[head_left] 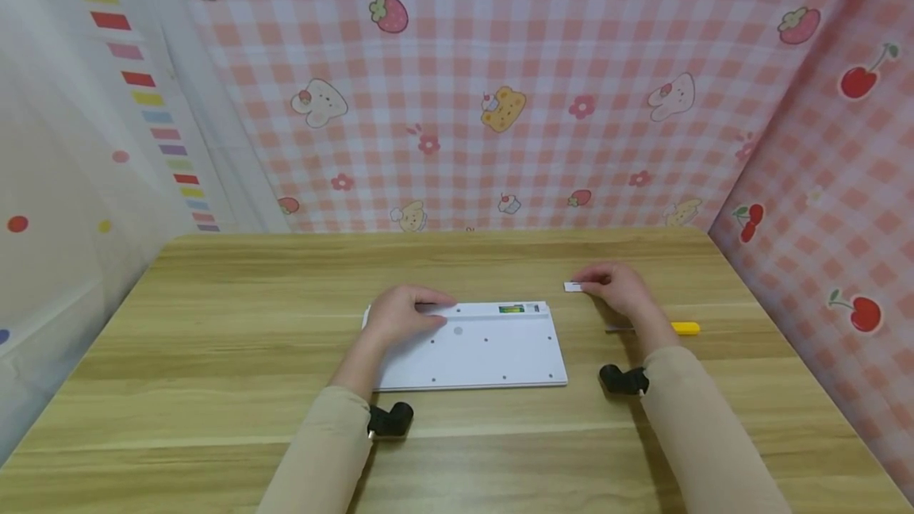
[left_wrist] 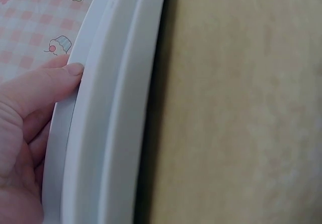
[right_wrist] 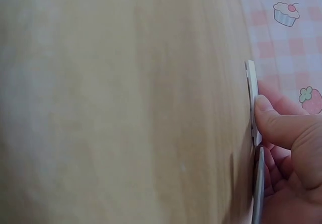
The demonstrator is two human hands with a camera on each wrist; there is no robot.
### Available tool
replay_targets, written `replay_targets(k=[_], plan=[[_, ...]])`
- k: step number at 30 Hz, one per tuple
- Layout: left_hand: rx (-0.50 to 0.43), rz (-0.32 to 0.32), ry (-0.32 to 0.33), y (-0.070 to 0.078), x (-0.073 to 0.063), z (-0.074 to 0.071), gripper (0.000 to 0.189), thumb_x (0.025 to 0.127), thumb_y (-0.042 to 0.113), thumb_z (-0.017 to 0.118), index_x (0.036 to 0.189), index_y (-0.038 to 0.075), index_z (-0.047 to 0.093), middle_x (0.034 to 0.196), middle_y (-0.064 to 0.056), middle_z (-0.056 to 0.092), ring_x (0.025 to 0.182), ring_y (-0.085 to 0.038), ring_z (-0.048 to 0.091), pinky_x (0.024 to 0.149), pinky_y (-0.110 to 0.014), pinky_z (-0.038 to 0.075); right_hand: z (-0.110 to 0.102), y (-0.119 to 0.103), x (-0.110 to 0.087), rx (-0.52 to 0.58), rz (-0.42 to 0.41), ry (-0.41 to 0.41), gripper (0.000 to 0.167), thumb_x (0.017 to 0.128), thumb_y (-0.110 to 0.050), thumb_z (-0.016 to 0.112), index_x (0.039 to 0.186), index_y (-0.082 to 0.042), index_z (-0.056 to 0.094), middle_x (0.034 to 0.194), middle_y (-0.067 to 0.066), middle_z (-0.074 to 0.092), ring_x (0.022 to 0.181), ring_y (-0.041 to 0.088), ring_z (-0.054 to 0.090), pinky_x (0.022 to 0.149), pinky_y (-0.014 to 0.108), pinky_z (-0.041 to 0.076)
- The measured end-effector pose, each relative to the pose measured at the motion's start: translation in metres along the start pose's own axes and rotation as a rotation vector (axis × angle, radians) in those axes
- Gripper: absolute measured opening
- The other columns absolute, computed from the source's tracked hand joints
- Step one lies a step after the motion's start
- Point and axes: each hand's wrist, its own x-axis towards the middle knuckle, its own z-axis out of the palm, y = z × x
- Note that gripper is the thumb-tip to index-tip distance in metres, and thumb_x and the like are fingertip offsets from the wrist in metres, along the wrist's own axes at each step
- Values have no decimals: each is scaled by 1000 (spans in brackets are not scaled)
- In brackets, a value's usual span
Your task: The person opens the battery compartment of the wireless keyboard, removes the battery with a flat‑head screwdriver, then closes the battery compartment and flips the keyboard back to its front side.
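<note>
A white keyboard (head_left: 471, 355) lies underside up on the table, with screws dotted over it. Its battery compartment, at the far right, shows a green and yellow battery (head_left: 511, 309). My left hand (head_left: 402, 314) grips the raised far edge of the keyboard; in the left wrist view the thumb (left_wrist: 74, 69) lies on that edge, with the fingers partly hidden behind. To the right of the keyboard, my right hand (head_left: 616, 289) pinches a small white battery cover (head_left: 574, 287) between thumb and fingers. The cover (right_wrist: 252, 98) appears edge-on in the right wrist view, close to the tabletop.
A screwdriver with a yellow handle (head_left: 685, 328) lies on the table beneath the right wrist, its shaft (right_wrist: 258, 189) close to the right hand. The wood-grain table (head_left: 214, 387) meets a pink checked cloth (head_left: 457, 165) at the back.
</note>
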Motion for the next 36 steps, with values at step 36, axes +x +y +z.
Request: replay_targets(k=[36], plan=[[21,2,6,-2,2,1,26,83,23,81,108,32,77,117,8,70,117,-20,61,105,-43,41,-55,12,-62,91,-142,8,47,99,-23,62,140,0,53,139,20,54,129,36,45,102,47,40]])
